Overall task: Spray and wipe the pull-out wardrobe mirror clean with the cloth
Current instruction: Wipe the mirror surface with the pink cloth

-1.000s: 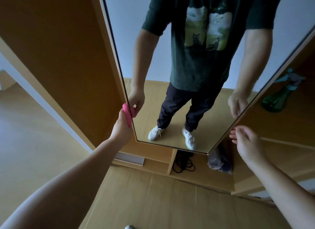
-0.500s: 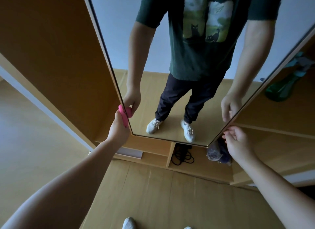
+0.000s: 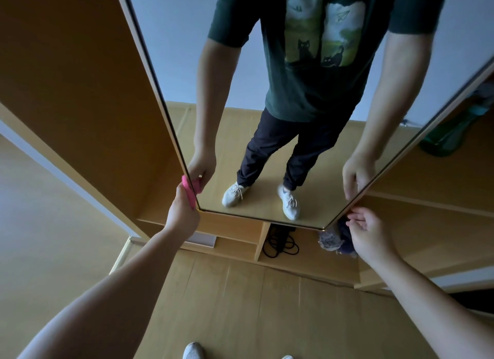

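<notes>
My left hand [image 3: 184, 211] clamps the cloth [image 3: 190, 191] on the lower left edge of the mirror [image 3: 294, 118]. My right hand [image 3: 370, 234] hangs loosely curled, empty, beside its lower right corner. Likely rigid, fragile glass: I'd hold the edges.
</notes>
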`<action>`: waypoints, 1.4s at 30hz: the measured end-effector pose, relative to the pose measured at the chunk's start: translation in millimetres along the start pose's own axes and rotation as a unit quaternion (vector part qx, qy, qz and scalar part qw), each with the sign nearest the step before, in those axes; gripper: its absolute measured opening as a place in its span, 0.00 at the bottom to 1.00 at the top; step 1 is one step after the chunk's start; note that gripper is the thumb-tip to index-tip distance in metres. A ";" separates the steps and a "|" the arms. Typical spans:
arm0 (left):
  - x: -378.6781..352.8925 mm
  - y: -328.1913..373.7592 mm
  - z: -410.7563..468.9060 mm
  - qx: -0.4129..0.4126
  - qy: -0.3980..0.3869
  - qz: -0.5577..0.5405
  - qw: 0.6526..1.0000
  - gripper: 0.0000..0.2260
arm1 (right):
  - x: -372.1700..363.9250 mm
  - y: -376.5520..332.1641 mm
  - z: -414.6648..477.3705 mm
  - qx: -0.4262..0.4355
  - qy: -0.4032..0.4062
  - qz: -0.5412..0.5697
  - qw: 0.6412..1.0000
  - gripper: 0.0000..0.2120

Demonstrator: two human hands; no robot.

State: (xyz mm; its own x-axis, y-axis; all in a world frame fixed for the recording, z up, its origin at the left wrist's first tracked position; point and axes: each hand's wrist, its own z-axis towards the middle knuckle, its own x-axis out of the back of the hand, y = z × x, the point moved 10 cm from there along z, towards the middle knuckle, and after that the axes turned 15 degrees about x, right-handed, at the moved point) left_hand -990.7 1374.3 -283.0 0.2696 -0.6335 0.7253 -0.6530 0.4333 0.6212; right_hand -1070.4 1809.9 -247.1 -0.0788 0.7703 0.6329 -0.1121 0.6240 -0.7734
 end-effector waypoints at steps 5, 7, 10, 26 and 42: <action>-16.2 -13.7 4.0 0.026 0.000 0.015 1.000 0.28 | -4.0 6.1 -0.4 0.002 -0.004 -0.009 1.000 0.13; -22.3 -17.6 4.1 0.033 -0.007 0.018 0.999 0.29 | -6.8 9.1 -0.4 0.002 -0.012 -0.016 1.000 0.14; -29.9 -25.8 5.9 0.046 -0.015 0.019 0.999 0.31 | -9.6 14.5 -0.1 0.000 -0.017 -0.022 1.000 0.15; -46.6 -39.6 14.5 0.066 -0.016 0.002 0.998 0.26 | -23.2 35.8 1.7 -0.009 -0.022 -0.051 0.998 0.14; 57.6 -30.7 -15.6 0.094 0.021 -0.066 0.993 0.23 | -24.6 -27.6 -26.4 0.040 -0.086 -0.027 0.995 0.09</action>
State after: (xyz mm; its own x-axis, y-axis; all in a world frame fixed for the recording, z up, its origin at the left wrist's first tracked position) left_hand -944.1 1334.5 -255.7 0.3888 -0.6479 0.6550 -0.7292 0.2181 0.6486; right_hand -1039.3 1777.2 -242.3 -0.2374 0.6975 0.6761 -0.1995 0.6462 -0.7366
